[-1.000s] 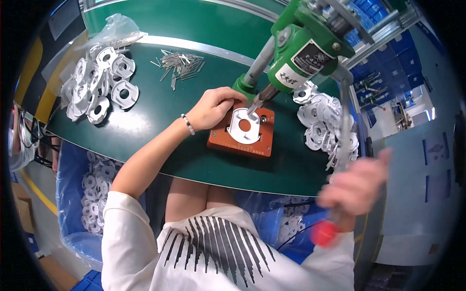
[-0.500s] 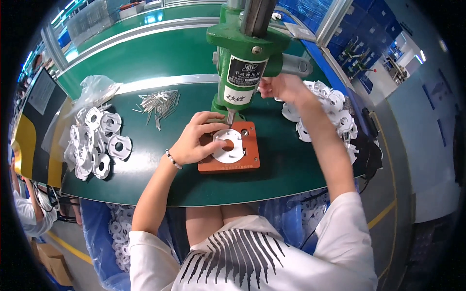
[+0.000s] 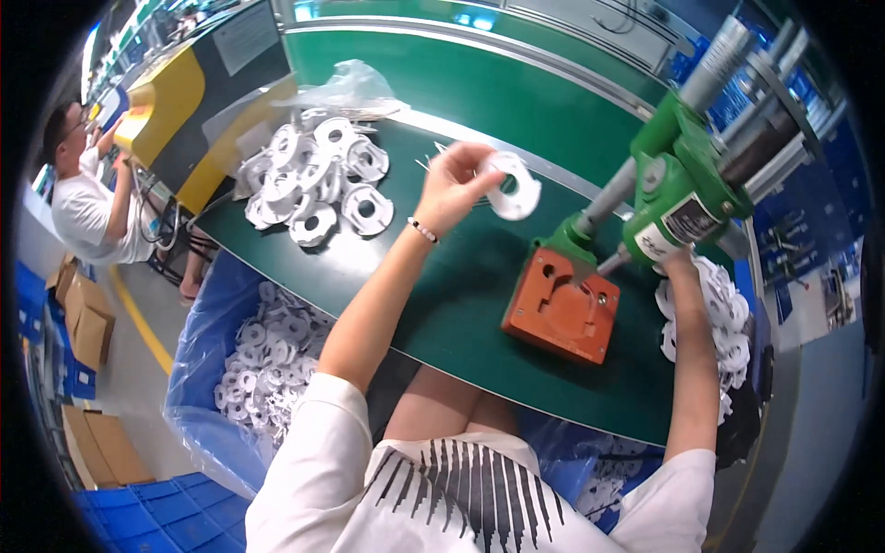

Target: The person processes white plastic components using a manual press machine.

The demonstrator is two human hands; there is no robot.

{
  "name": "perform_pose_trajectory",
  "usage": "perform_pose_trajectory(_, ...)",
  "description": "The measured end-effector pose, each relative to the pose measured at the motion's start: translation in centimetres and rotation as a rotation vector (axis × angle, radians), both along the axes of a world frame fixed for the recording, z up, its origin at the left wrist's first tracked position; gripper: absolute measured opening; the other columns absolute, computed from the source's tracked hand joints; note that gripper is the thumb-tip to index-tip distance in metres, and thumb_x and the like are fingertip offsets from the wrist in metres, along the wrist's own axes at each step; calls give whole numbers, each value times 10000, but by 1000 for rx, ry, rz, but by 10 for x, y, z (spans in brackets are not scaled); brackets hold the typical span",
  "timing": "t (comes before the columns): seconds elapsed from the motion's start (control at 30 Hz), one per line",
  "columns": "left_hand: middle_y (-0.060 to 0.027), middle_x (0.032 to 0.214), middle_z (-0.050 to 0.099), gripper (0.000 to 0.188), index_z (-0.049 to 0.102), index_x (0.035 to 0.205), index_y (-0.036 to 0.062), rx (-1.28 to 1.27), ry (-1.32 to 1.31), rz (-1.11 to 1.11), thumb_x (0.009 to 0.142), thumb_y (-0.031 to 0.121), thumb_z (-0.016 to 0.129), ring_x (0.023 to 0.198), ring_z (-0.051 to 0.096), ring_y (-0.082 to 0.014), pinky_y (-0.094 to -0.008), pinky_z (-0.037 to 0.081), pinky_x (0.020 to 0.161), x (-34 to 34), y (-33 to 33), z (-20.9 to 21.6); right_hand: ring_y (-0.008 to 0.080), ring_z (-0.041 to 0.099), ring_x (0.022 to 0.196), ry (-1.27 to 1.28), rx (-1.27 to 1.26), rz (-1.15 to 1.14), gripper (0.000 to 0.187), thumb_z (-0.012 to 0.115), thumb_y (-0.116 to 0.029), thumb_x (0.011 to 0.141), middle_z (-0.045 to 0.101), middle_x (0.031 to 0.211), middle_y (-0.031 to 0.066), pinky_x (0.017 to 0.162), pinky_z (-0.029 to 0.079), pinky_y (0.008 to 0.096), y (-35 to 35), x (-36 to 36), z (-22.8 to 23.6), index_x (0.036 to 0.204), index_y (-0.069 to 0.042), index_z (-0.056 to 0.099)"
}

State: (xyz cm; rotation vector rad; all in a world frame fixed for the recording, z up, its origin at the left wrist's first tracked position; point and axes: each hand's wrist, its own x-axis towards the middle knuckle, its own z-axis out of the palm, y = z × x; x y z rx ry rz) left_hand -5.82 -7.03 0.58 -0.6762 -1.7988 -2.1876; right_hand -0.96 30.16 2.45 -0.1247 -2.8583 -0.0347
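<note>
My left hand [image 3: 458, 189] pinches a white plastic ring [image 3: 516, 195] by its edge, raised above the green table. The orange fixture block [image 3: 564, 309] lies to the right of it with its shaped recess bare. Over the block leans a green hand press [image 3: 678, 198], its metal punch tip pointing down at the fixture. My right hand [image 3: 679, 261] is at the press's far right side; the press body hides most of its fingers, so its grip does not show. Thin metal pins [image 3: 426, 164] peek out behind my left hand.
Piles of white rings lie on the table's left [image 3: 313, 180] and beyond my right forearm [image 3: 728, 323]. A blue-lined bin [image 3: 207, 396] below the table's edge holds many more. A clear plastic bag [image 3: 355, 88] rests behind the left pile. Another person [image 3: 101, 207] sits at far left.
The ring has come out of the orange fixture and moved up and left in my left hand. My right hand has come down beside the press. The view has turned left.
</note>
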Motion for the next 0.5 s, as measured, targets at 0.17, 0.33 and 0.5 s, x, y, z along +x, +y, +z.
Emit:
perform_pose_trajectory(0.17, -103, 820, 636, 194, 641, 886, 45, -253, 129, 961, 696, 5, 644, 709, 618, -213, -293, 499, 636, -36, -74, -4, 358, 583, 975, 114, -3, 33, 316, 576, -248, 770, 630, 1038, 181, 873, 437, 427, 23, -7, -20, 1014, -61, 650)
perform_pose_trajectory(0.33, -120, 883, 655, 213, 672, 887, 107, -682, 74, 1134, 685, 133, 609, 844, 616, -288, -394, 470, 783, -48, -102, -18, 370, 577, 972, 201, -48, 31, 295, 582, -180, 756, 629, 1031, 190, 855, 443, 430, 11, 9, -1, 1019, -65, 649)
perform_pose_trajectory(0.5, -58, 1013, 653, 319, 674, 995, 188, -954, 26, 1301, 686, 196, 595, 1018, 552, -294, -465, 413, 855, -52, -105, -22, 264, 631, 816, 560, -246, 201, 150, 712, -111, 707, 679, 872, 101, 776, 476, 348, -36, 87, 31, 850, -66, 699)
